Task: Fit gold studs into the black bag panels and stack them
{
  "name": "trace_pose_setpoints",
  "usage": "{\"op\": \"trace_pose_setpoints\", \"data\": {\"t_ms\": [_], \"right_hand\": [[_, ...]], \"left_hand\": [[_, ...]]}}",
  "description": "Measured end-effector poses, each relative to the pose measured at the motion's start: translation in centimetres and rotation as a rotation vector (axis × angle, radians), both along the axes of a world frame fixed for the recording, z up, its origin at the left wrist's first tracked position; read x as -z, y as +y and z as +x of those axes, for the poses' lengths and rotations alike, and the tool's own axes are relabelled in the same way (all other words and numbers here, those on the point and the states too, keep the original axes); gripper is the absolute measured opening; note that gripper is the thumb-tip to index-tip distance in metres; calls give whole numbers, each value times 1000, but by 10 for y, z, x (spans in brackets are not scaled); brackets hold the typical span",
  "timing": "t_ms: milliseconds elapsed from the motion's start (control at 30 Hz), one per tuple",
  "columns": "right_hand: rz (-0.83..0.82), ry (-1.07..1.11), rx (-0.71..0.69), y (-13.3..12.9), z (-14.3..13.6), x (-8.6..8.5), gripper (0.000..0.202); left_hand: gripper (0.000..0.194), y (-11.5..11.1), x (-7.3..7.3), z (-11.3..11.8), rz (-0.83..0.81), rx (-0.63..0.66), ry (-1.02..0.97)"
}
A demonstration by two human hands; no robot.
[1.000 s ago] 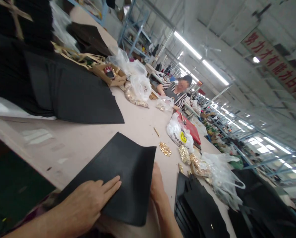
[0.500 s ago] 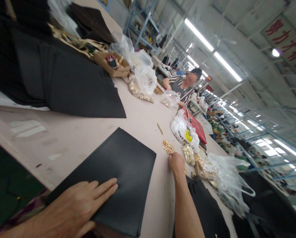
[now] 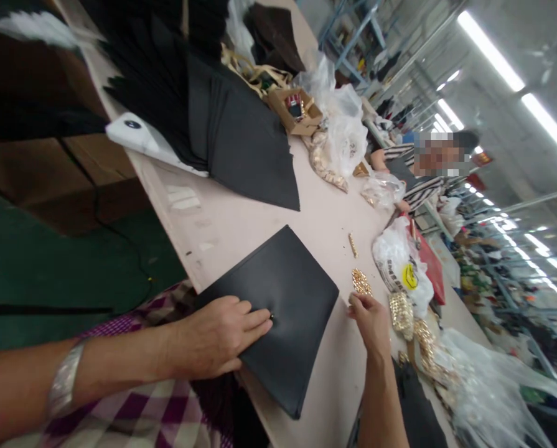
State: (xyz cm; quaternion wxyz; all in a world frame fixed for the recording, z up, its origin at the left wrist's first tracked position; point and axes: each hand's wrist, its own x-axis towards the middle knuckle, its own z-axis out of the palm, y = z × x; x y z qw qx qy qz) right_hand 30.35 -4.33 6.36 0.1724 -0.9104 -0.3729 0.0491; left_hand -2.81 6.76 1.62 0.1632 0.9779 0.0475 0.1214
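Observation:
A black leather-like panel (image 3: 290, 274) lies on the table near its front edge. My left hand (image 3: 234, 333) rests on it, fingers stretched out and lying flat. At those fingertips a tiny shiny spot shows on the panel. My right hand (image 3: 369, 317) is just off the panel's right corner, thumb and forefinger pinched together; whatever is between them is too small to make out. Just beyond it lies a pile of small gold metal pieces (image 3: 361, 281). A short gold strip (image 3: 353, 244) lies farther back.
Stacked black pieces (image 3: 254, 149) and a white power bank or phone-like item (image 3: 152, 143) lie at the left. A cardboard box (image 3: 290, 118) and plastic bags (image 3: 348, 140) stand behind. Packs of gold parts (image 3: 402, 314) and a white bag (image 3: 394, 249) are right. A co-worker (image 3: 413, 168) sits across.
My right hand has drawn back from the gold pile toward the panel, its fingers now pinched. The left hand stays on the panel. The view has swung left.

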Motion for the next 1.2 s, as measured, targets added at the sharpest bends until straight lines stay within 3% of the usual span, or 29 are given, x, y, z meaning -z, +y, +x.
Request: {"op": "trace_pose_setpoints", "data": {"t_ms": [133, 200, 300, 467, 800, 1067, 1200], "right_hand": [[274, 659, -136, 0, -83, 6, 35], [217, 746, -192, 3, -118, 8, 30], [73, 644, -279, 10, -145, 6, 21], [-55, 390, -408, 20, -152, -3, 17], [-119, 399, -393, 27, -155, -11, 15], [-299, 463, -323, 43, -140, -13, 9], [-412, 607, -302, 52, -134, -15, 11]], "left_hand": [[69, -1, 4, -2, 9, -2, -48], [65, -1, 4, -2, 12, -6, -67], [61, -1, 3, -2, 14, -5, -93], [57, 0, 2, -4, 28, 0, -92], [61, 2, 4, -4, -33, 27, -71], [50, 7, 38, 3, -85, 4, -287], [52, 8, 42, 3, -30, 19, -278]]}}
